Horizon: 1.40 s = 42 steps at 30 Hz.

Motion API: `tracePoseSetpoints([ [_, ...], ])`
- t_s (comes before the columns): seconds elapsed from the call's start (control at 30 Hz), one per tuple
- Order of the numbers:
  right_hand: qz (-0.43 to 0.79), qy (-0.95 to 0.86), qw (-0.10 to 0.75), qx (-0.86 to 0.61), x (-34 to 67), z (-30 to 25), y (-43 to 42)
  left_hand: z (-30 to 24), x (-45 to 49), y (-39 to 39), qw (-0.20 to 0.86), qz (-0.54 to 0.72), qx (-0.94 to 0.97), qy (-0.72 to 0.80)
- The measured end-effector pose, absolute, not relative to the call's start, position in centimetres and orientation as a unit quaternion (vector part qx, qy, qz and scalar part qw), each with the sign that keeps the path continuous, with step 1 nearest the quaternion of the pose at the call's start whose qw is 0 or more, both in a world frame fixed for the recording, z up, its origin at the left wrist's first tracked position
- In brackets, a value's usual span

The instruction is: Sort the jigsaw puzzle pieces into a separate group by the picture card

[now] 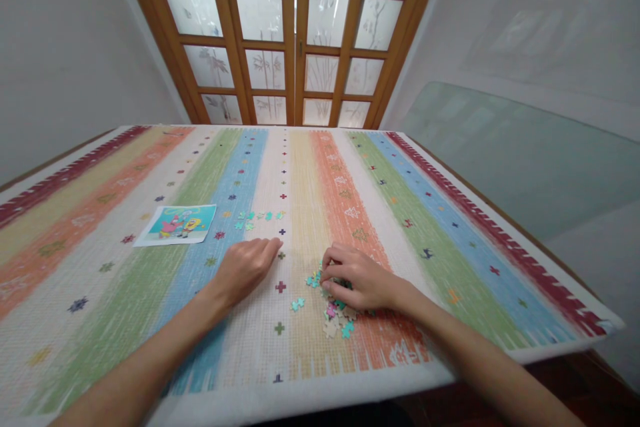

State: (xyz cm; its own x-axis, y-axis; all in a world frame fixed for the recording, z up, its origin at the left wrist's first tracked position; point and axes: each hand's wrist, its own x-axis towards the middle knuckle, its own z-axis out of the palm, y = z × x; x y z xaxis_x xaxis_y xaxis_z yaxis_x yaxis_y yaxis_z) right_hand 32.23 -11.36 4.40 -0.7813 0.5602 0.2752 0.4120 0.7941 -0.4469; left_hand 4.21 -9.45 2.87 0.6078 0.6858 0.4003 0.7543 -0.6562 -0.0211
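So the puzzle pieces [332, 325] are in a loose heap just below and right of centre in the frame, partly hidden under the right hand [327, 277]. My guess on the spot: it's right beneath that hand, so fingers can rummage without any stretching. One turquoise piece [297, 304] lies on its own just left of the heap, handy to either hand.

A smaller group of pieces [260, 215] is spread out above the left hand [279, 245], near the middle of the frame — well apart from the heap, which I'd guess keeps the two lots from mixing. Left of that group there's a picture card [175, 225] with cartoon characters, lying flat. Seems a decent place for it: easy to glance at, and neither forearm covers it.

Pose-wise, the right forearm comes in from the lower right corner, palm down, fingers bent, thumb and index tips close together over the pieces. Can't tell if they're pinching one. The left forearm rises from the lower left, back of the hand up and fingers curled under, near the tablecloth [250, 327]. Whether anything's tucked in there — no idea, the knuckles hide it.

Wooden doors [289, 13] fill the top middle.
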Motion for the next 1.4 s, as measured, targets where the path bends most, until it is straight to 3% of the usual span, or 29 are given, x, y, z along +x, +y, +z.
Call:
tracePoseSetpoints([
  [0.37, 0.165, -0.932, 0.196, -0.255, 32.3, 4.1, -11.2, 2.3, 2.6, -7.7, 0.05, -0.091, -0.878, -0.467],
  [0.8, 0.124, -0.936, 0.213, -0.25, 32.3, 3.8, -11.0, 3.0, 3.9, -9.5, 0.084, -0.063, -0.843, -0.528],
  [1.17, 0.117, -0.937, 0.212, -0.253, 32.3, 3.9, -11.0, 5.0, 4.7, -9.3, 0.029, 0.044, -0.783, -0.619],
  [1.4, 0.122, -0.938, 0.208, -0.249, 32.2, 3.8, -11.0, 5.0, 5.1, -9.6, 0.013, 0.037, -0.784, -0.62],
])
